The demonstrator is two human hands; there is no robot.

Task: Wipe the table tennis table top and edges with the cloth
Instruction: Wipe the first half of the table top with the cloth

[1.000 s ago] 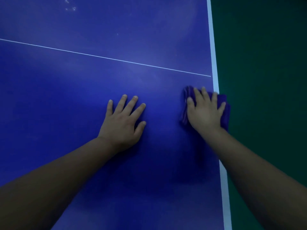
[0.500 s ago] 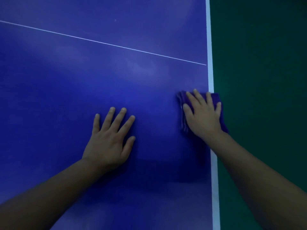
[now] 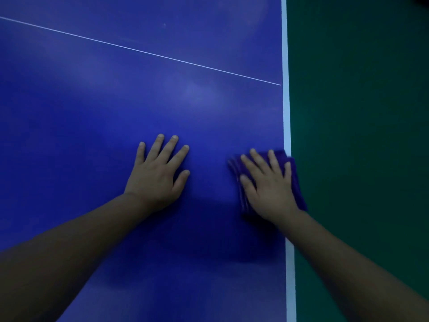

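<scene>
My two hands lie flat on one dark blue table tennis surface [image 3: 116,108]. My right hand [image 3: 269,187], fingers spread open, presses one folded purple cloth [image 3: 298,182] onto the surface's white right edge stripe [image 3: 287,117]; the cloth's long axis follows that stripe, slightly overhanging it. My left hand [image 3: 157,175] rests open, empty, left of the cloth. Bare surface stretches ahead; green floor [image 3: 359,135] lies beyond the stripe.

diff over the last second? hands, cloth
The right hand slid the cloth back along the white edge line, away from the thin cross line. Nothing was picked up or released. The left hand stays flat on the table.
</scene>
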